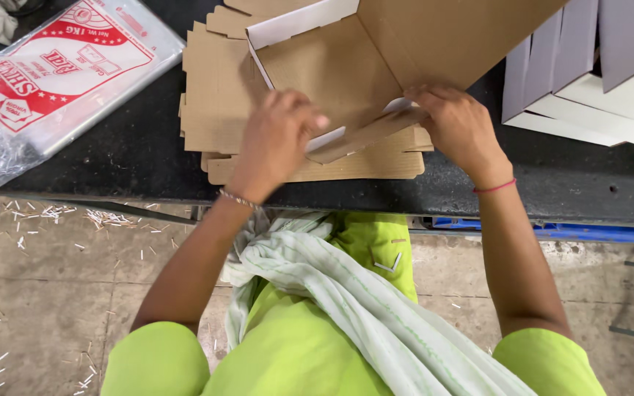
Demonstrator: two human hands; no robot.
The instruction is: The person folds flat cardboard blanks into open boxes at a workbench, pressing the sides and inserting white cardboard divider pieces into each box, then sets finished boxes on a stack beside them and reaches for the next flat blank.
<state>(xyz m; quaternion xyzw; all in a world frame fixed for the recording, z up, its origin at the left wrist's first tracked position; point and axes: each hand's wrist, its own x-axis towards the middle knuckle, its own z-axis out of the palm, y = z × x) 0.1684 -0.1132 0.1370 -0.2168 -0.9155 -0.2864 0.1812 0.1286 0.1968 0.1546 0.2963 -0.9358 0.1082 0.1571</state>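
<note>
Two hands, left point(277, 139) and right point(458, 126), grip one half-folded carton point(361, 66) (flat stack point(218, 88) beneath).

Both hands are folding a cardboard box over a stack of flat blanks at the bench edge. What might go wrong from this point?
1. The stack of flat blanks lies near the edge of the black bench; pressing on the box may push blanks off.
2. The left hand and right hand grip thin flap edges, which could cut skin or crease crookedly.
3. The scarf hangs loose near the bench and might snag.
</note>
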